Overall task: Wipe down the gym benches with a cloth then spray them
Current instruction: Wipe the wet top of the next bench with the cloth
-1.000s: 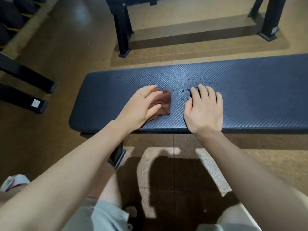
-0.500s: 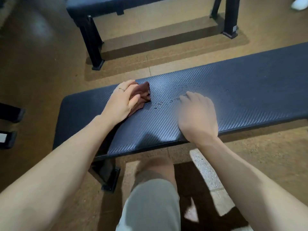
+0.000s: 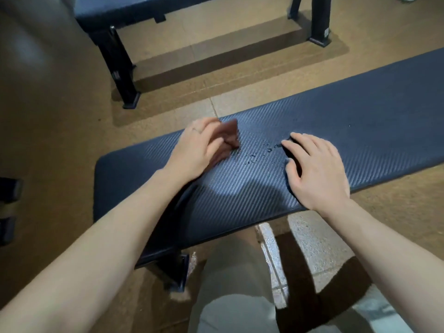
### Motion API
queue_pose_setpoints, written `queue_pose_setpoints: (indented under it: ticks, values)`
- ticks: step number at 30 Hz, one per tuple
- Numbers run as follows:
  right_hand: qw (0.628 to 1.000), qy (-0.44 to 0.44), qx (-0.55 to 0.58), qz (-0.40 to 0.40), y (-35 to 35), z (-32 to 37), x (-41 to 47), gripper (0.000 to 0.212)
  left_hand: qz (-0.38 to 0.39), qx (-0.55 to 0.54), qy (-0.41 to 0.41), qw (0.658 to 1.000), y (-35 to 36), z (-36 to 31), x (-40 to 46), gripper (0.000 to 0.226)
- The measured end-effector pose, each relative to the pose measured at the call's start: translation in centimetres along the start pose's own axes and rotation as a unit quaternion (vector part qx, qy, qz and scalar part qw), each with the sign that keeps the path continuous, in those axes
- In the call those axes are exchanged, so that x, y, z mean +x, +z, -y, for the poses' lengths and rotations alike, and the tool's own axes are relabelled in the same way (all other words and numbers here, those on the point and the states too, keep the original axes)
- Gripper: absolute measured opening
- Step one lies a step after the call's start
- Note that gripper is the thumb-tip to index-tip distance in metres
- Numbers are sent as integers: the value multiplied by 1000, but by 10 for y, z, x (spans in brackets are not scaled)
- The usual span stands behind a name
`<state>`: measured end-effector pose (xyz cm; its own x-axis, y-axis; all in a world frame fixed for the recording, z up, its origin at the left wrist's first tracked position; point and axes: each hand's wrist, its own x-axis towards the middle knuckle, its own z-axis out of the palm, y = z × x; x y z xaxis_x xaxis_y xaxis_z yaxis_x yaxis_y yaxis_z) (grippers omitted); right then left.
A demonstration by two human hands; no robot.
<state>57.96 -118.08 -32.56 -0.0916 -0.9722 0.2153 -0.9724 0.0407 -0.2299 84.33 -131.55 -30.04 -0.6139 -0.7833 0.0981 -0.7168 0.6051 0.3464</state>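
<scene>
One small brown cloth sits bunched under my left hand, on the near bench toward its left end. It looks thin, soft and very light, so it crumples wherever I press; I judge it is best held flat under the palm with the fingers curled over its far edge, which is how I have it now, a corner poking out toward one o'clock of my knuckles. Pinching a corner alone would probably let it trail and fold.

Just beside the cloth, toward three o'clock, a scatter of water drops beads on the ribbed dark padding. That surface looks firm but slightly cushioned, and I expect the wet patch to be slick, so steady downward pressure should matter more than speed.

My right hand rests open and spread on the padding past the drops, holding nothing, fingertips pointing to eleven o'clock.

At twelve o'clock a second bench stands on black legs across the brown floor. I can see no spray bottle.
</scene>
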Motion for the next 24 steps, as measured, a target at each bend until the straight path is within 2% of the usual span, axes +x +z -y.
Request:
queue_pose_setpoints:
  ticks: [4,9,12,15,18,21,24]
  values:
    - [1000,-7,14,-16,1,-1,0,47,15,-40,-83,996,-9,24,42,59]
    - [1000,-8,23,-16,1,-1,-2,48,-14,-7,-38,999,-38,62,-33,44]
    - [1000,-5,25,-17,1,-1,-2,48,-17,22,-82,996,-58,91,-76,40]
    - [1000,-3,19,-19,1,0,0,49,-39,29,-117,992,-45,82,-60,39]
    - [1000,-6,7,-17,0,0,0,49,-47,25,-45,998,-5,25,3,50]
    - [1000,-6,2,-20,0,0,-1,47,-36,12,64,997,40,-56,43,49]
    - [1000,-7,7,-16,0,-1,-2,49,-7,-32,109,993,37,-61,30,46]
